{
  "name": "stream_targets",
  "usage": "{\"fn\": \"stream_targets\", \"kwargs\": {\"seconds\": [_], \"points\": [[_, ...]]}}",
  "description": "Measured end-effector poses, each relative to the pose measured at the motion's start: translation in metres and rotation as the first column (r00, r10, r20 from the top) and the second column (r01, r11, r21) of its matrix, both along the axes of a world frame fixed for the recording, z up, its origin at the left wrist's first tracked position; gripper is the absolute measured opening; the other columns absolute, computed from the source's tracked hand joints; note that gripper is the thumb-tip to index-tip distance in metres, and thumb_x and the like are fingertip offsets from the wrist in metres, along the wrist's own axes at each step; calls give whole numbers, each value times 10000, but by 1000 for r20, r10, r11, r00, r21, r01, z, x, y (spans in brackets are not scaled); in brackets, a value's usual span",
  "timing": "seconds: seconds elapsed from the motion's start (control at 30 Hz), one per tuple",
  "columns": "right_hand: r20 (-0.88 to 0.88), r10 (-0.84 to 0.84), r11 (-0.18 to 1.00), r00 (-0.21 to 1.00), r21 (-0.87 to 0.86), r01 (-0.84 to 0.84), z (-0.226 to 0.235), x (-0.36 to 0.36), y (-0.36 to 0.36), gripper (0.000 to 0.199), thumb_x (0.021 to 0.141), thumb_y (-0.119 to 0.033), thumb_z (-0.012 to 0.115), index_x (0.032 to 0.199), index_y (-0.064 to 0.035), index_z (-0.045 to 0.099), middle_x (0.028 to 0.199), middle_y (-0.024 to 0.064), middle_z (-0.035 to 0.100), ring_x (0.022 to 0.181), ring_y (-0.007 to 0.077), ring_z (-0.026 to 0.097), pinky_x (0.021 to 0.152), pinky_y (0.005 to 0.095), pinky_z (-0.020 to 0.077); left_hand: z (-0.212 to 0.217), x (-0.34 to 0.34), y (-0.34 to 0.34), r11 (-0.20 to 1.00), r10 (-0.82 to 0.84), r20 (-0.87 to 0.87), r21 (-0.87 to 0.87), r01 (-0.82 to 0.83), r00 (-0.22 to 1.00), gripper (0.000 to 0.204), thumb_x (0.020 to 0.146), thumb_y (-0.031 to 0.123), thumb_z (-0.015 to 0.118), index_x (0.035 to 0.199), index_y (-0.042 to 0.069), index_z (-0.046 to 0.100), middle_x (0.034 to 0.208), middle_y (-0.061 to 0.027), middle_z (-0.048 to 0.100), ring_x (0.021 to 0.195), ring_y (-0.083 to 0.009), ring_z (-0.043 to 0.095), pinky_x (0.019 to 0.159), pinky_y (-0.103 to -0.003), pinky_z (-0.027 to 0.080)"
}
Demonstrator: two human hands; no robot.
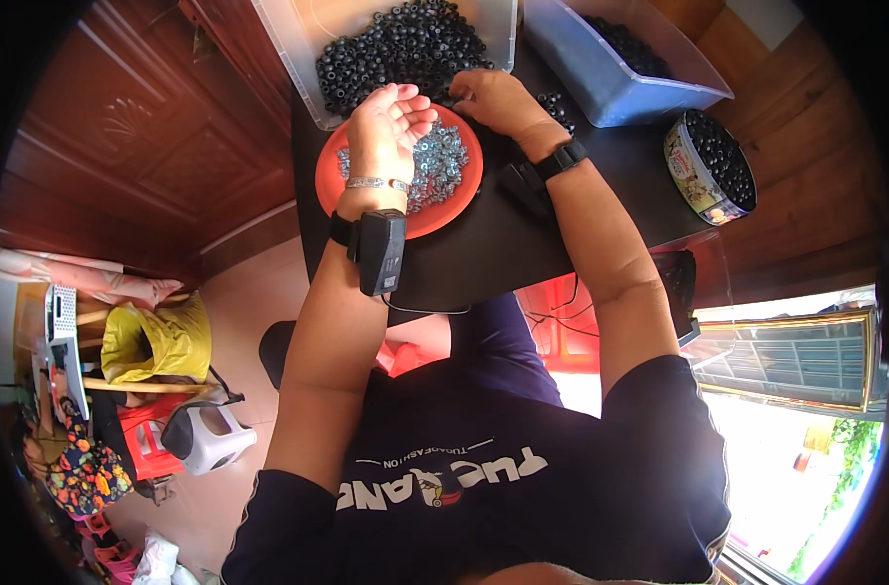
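The left hand (391,122) is held palm up above an orange plate (444,210), its fingers (415,100) loosely curled and partly open; whether anything lies in the palm cannot be told. The plate is set on a black table (483,253) and is covered with small silvery metal rings (443,161), heaped toward its middle. A silver bracelet (376,182) is worn on the left wrist, and just below it a black box-shaped device (381,251) is strapped to the forearm. The right hand (493,97) is placed at the far edge of the plate, knuckles up, with its fingers bent down and closed toward the table; what is pinched beneath them is hidden. A black watch (561,158) is worn on the right wrist. Just beyond both hands a clear plastic bin (303,73) filled with small black rings (401,49) is seen, touching the plate's far rim. To the right of it a blue bin (610,93) holding more black pieces is set, and a round tin (688,171), also filled with black pieces, is tilted near the table's right edge.
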State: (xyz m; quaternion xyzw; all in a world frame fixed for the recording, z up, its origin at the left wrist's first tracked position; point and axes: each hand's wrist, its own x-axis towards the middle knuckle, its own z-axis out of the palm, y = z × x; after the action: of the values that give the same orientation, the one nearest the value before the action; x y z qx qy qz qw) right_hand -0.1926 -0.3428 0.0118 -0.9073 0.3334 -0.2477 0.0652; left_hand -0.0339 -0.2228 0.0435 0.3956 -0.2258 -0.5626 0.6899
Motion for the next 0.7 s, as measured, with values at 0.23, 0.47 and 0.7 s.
{"fn": "stream_targets", "kwargs": {"seconds": [0.23,0.47,0.7], "points": [[7,-38,994,999,103,37,7,-2,1,169,765,-234,626,832,-86,672,820,111,672,816,309,631,743,409,495,-1,1,-1,1000,0,9,12,0,1000,239,888,227,525,914,-3,582,835,-121,616,760,-234,595,718,-327,471],[-8,-108,978,994,177,108,26,-26,9,242,795,-265,638,888,-44,671,807,120,673,779,265,645,711,346,492,-2,4,0,1000,0,-11,6,0,1000,248,894,231,516,915,-8,581,848,-128,616,760,-238,596,718,-329,472],[-30,-36,956,999,291,43,39,-46,16,242,728,-184,686,903,-19,663,832,112,674,777,227,640,709,318,488,-3,2,-3,1000,-7,-2,10,7,1000,253,895,228,511,926,-15,577,856,-129,618,762,-242,596,723,-332,470]]}}
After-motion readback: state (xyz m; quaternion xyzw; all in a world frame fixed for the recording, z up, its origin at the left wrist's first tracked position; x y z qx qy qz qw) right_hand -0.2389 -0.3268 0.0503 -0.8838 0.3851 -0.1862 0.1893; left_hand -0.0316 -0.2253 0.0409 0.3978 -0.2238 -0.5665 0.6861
